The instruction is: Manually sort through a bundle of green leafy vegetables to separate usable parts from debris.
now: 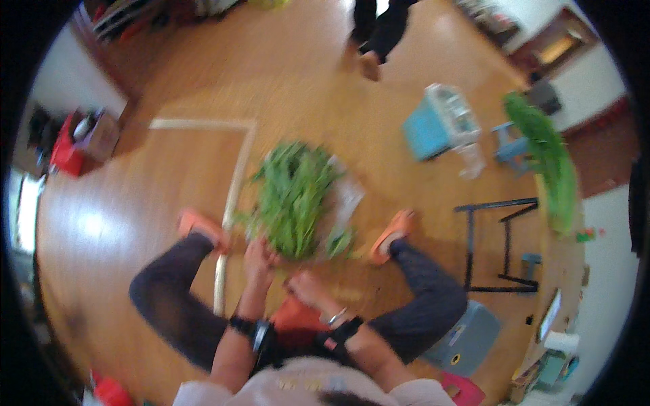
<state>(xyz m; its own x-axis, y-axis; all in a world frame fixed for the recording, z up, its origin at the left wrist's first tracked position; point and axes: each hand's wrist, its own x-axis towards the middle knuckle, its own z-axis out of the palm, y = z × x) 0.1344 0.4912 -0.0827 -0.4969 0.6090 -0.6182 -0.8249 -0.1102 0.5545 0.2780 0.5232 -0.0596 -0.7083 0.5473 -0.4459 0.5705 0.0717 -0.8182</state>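
Observation:
A pile of leafy green vegetables [294, 198] lies on the wooden floor before me, between my orange-shod feet. Part of a clear plastic sheet or bag [349, 195] shows along its right side. My left hand [260, 260] is at the lower left edge of the pile, its fingers curled by the stem ends. Just below the pile is my right hand [307, 288], fingers bent, above a red-orange surface [298, 317] between my legs. Blur hides whether either hand pinches a stem. A few loose leaves [340, 242] sit at the pile's lower right.
A blue bin [429, 129] with a clear liner stands ahead right. Long green leaves [551, 162] lie on a table [543, 243] with a black frame [469, 248]. A grey container [464, 337] is beside my right knee. Another person's legs [383, 25] are at the top.

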